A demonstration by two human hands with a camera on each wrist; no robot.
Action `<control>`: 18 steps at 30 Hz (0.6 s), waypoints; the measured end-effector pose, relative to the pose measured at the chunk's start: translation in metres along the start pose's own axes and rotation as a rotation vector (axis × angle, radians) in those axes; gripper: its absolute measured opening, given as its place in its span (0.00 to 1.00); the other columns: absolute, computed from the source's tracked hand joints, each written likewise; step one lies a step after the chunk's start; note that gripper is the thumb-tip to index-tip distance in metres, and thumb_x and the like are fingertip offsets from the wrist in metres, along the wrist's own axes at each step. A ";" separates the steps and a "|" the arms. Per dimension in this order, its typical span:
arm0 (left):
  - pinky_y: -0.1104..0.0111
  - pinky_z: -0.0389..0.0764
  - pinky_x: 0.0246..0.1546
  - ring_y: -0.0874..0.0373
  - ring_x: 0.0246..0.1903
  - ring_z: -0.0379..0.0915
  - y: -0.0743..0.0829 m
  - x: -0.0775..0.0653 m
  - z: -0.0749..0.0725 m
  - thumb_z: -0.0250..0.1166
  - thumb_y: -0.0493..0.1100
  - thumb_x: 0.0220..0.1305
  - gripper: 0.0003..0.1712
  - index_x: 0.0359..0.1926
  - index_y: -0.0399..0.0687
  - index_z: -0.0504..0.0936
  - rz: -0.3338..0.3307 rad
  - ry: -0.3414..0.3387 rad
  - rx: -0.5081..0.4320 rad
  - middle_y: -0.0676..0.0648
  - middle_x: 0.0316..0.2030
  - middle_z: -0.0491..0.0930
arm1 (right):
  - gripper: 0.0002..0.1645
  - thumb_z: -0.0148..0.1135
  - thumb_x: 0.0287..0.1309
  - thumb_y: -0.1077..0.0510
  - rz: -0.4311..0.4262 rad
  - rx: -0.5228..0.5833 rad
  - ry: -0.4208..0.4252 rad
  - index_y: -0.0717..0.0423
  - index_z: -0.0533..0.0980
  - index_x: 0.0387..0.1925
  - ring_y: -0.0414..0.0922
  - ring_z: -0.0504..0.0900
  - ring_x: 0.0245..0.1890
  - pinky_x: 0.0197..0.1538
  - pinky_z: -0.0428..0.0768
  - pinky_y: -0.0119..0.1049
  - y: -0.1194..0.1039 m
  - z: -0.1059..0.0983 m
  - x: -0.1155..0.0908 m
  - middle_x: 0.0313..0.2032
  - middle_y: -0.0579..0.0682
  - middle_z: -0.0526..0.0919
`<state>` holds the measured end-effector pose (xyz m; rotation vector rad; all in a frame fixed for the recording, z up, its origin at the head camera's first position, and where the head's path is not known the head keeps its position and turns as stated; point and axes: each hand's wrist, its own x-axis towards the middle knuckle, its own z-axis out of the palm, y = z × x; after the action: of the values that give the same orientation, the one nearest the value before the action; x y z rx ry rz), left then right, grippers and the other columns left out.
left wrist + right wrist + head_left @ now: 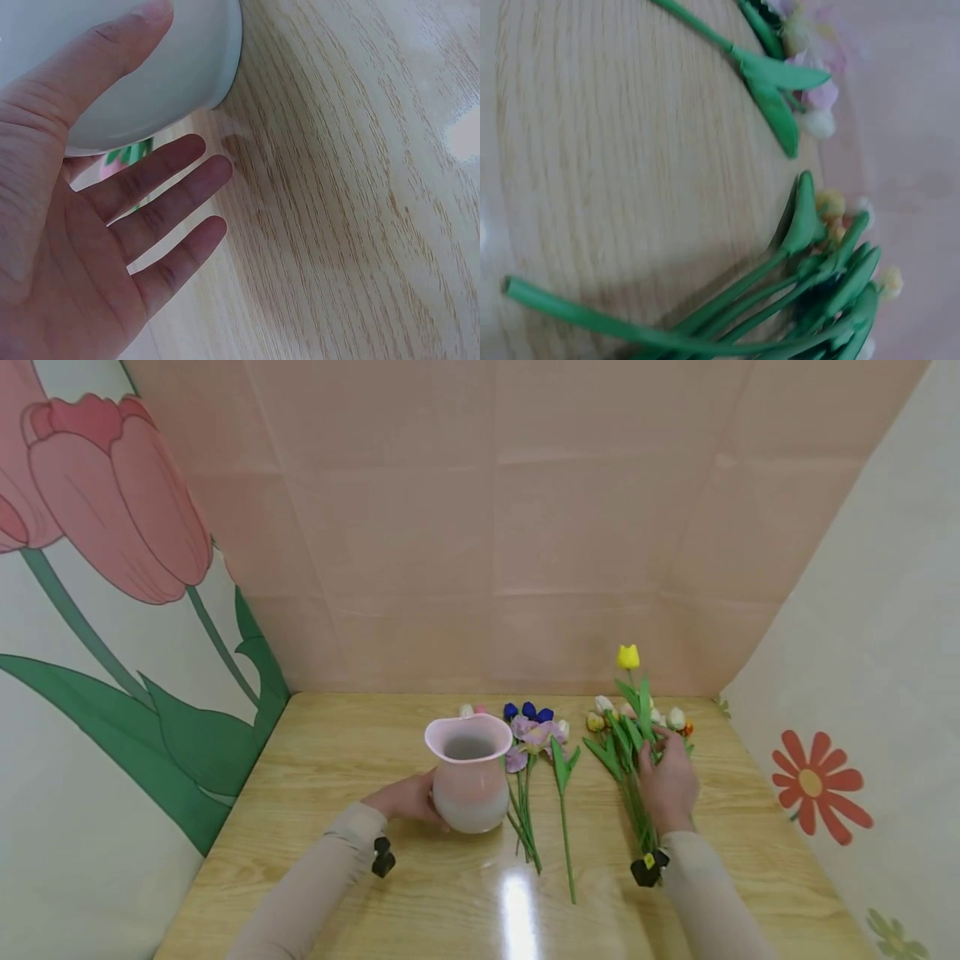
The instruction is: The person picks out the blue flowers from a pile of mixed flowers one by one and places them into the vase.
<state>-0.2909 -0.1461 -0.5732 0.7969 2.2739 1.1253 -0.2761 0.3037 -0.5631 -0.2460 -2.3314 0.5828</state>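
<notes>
A pink-and-white vase (471,789) with a flared rim stands at the table's middle. My left hand (416,797) holds its left side; in the left wrist view the thumb lies across the vase (172,90), while three fingers (176,195) reach out straight beside it. On the right, my right hand (670,781) pinches a yellow tulip (628,657) by its leafy stem, the bloom raised above a bunch of tulips (633,802). My right hand is out of sight in the right wrist view, where a cut green stem (577,315) crosses over the other stems.
Between vase and bunch lie lilac flowers (531,735), blue tulips (528,711) and a single green stem with leaves (566,827). The wooden table (337,727) meets a pink backdrop (465,568) behind and printed floral sheets at both sides.
</notes>
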 end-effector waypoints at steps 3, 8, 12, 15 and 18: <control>0.61 0.72 0.57 0.54 0.56 0.69 0.000 0.000 0.000 0.80 0.42 0.43 0.54 0.69 0.50 0.60 0.001 0.001 0.012 0.47 0.61 0.71 | 0.20 0.59 0.63 0.55 0.044 -0.007 -0.009 0.53 0.73 0.56 0.49 0.75 0.22 0.17 0.63 0.38 0.008 0.000 -0.001 0.35 0.52 0.80; 0.59 0.71 0.60 0.52 0.59 0.68 0.003 -0.002 0.000 0.80 0.42 0.43 0.55 0.70 0.49 0.59 -0.005 0.002 0.015 0.45 0.63 0.70 | 0.20 0.57 0.65 0.54 0.102 -0.021 -0.078 0.54 0.73 0.56 0.51 0.75 0.31 0.22 0.67 0.41 0.019 0.002 -0.007 0.38 0.53 0.77; 0.57 0.69 0.62 0.51 0.61 0.66 0.005 -0.003 0.000 0.80 0.42 0.43 0.56 0.71 0.48 0.58 -0.014 0.003 0.002 0.45 0.66 0.67 | 0.20 0.55 0.65 0.55 0.146 -0.032 -0.127 0.55 0.72 0.57 0.52 0.75 0.37 0.28 0.71 0.46 0.030 0.007 -0.012 0.40 0.55 0.76; 0.58 0.68 0.63 0.53 0.61 0.66 0.006 -0.003 0.001 0.80 0.42 0.43 0.57 0.72 0.50 0.57 -0.029 0.006 0.007 0.46 0.66 0.67 | 0.21 0.54 0.65 0.54 0.187 -0.039 -0.145 0.56 0.72 0.58 0.54 0.76 0.38 0.30 0.72 0.50 0.038 0.011 -0.016 0.41 0.56 0.76; 0.58 0.67 0.63 0.53 0.62 0.66 0.006 -0.003 0.000 0.80 0.43 0.43 0.56 0.72 0.51 0.58 -0.038 0.009 0.009 0.47 0.66 0.67 | 0.21 0.53 0.66 0.54 0.225 -0.057 -0.173 0.56 0.71 0.58 0.56 0.76 0.40 0.30 0.73 0.50 0.044 0.013 -0.018 0.42 0.57 0.76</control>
<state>-0.2864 -0.1449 -0.5676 0.7503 2.2933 1.1052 -0.2714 0.3324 -0.6031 -0.5073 -2.5081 0.6700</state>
